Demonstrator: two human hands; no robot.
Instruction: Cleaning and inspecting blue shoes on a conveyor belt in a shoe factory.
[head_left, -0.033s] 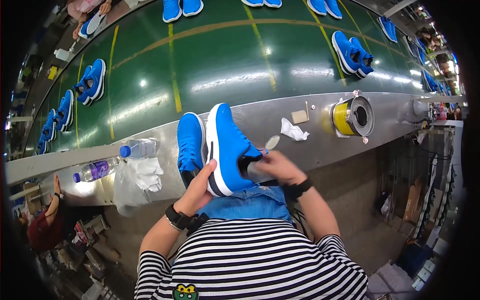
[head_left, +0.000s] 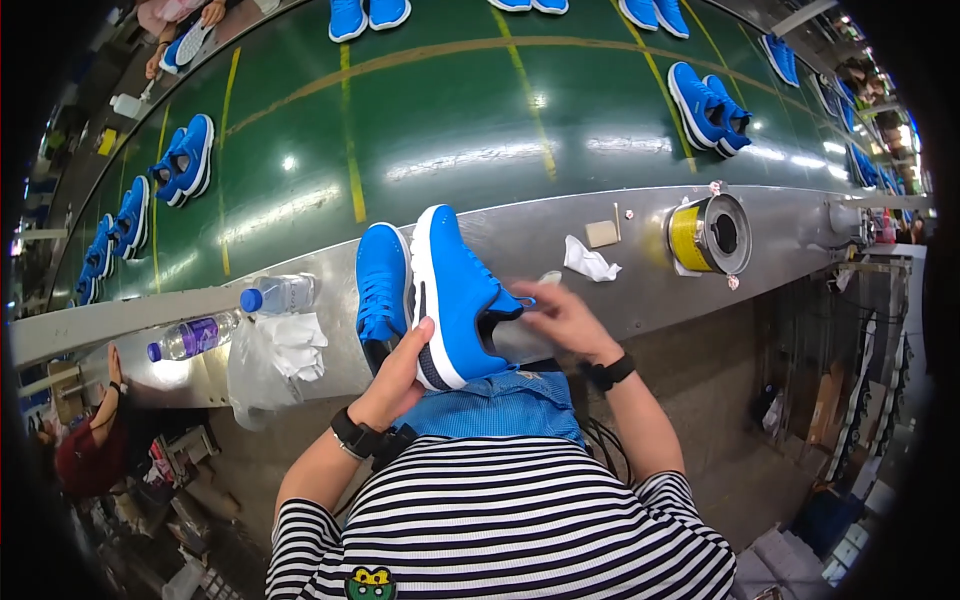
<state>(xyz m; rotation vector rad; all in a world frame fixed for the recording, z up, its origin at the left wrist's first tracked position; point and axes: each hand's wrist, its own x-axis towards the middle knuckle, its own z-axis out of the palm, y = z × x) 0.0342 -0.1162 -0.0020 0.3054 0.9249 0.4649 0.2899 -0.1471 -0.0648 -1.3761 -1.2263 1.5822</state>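
Observation:
My left hand grips a blue sneaker by its white sole near the heel, thumb on the sole edge. The sneaker is tilted, toe pointing away from me, its dark opening facing right. Its mate, another blue sneaker, lies just left of it on the metal ledge. My right hand is at the heel loop of the held shoe, smeared by motion; whether its fingers hold anything cannot be made out. Behind those fingers shows part of a small pale oval piece.
A yellow-banded can stands on the ledge at right, near crumpled tissue and a beige block. At left are bottles and a plastic bag. Beyond, a green conveyor carries several pairs of blue sneakers.
My right hand has shifted a little to the right, away from the shoe opening, and now covers more of the pale oval piece. My left hand and the sneaker stay put.

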